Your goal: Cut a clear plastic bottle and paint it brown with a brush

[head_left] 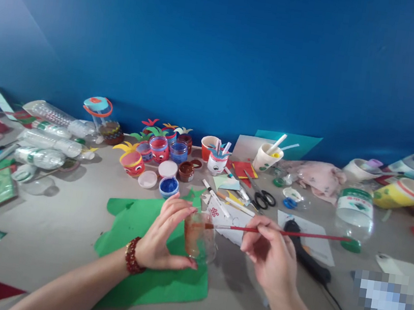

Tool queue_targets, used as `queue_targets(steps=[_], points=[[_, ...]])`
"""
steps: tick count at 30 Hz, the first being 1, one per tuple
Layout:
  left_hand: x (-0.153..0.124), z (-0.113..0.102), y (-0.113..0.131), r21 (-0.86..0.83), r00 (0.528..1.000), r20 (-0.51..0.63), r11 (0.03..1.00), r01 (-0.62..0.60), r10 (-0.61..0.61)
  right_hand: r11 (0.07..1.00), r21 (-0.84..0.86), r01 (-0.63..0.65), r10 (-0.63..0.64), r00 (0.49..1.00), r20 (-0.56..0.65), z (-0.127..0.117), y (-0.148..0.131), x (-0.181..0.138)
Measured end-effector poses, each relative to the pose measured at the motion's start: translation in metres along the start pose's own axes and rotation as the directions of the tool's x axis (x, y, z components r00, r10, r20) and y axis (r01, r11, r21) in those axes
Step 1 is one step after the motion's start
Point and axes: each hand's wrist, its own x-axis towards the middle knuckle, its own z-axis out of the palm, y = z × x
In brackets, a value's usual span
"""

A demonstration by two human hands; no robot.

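My left hand (166, 236) grips a clear plastic cup-like piece (204, 244) by its end, thumb below and fingers above. Brownish-orange paint streaks part of its wall. In my right hand (268, 253) is a thin red paintbrush (237, 227), pinched near the middle of its handle. The brush tip touches or lies just over the painted side of the plastic piece; I cannot tell which. Beneath my left hand lies a green sheet (124, 251). Just beyond stand an open jar of blue paint (169, 186) and an open jar of brown paint (186, 171).
Painted pots with paper leaves (159, 148) stand near the blue wall. Plastic bottles (43, 157) lie at the left. Scissors (262, 199), markers and paper scraps lie beyond my right hand. A black glue gun (304, 256) with a cord and a cut bottle (355, 212) are at the right.
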Motion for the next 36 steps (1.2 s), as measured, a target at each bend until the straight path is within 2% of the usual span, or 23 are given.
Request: queue_targets(steps=[2,6,8,11,13,18,23,27,32,34,36], points=[[0.0,0.0,0.0,0.0,1.0,-0.009,1.0,-0.011,0.011,1.0,0.003,-0.011,0.012,1.0,-0.026,-0.002,0.001,0.002],[0.0,0.001,0.0,0.005,1.0,-0.012,1.0,0.018,-0.018,0.998,0.027,0.058,-0.056,0.995,-0.081,-0.007,-0.002,0.006],[0.0,0.001,0.0,0.023,0.999,0.005,0.999,0.043,-0.043,0.996,0.033,0.081,-0.08,0.996,-0.037,-0.007,-0.005,0.002],[0.0,0.001,0.0,0.052,0.998,0.031,0.997,0.052,-0.053,0.993,0.0,0.119,-0.118,0.987,0.111,-0.002,-0.007,-0.01],[0.0,0.001,0.0,0.063,0.998,0.037,0.997,0.051,-0.054,0.985,-0.05,0.164,-0.151,0.967,0.206,0.0,-0.005,-0.019],[0.002,0.002,0.003,0.096,0.997,0.041,0.994,0.06,-0.064,0.926,-0.2,0.319,-0.248,0.917,0.312,-0.005,0.006,-0.031],[0.003,0.002,0.006,0.142,0.997,0.053,0.989,0.051,-0.059,0.776,-0.39,0.495,-0.311,0.839,0.446,-0.007,0.005,-0.035],[0.004,0.002,0.008,0.166,0.997,0.042,0.985,0.058,-0.066,0.68,-0.392,0.62,-0.412,0.765,0.495,-0.001,0.0,-0.037],[0.005,0.002,0.01,0.184,0.996,0.054,0.981,0.062,-0.073,0.604,-0.388,0.696,-0.419,0.692,0.588,0.0,-0.002,-0.038],[0.005,0.002,0.011,0.189,0.995,0.062,0.98,0.069,-0.082,0.587,-0.392,0.708,-0.407,0.677,0.613,0.0,-0.002,-0.038],[0.004,0.002,0.011,0.194,0.994,0.067,0.978,0.074,-0.089,0.583,-0.406,0.704,-0.405,0.684,0.606,0.001,-0.002,-0.038]])
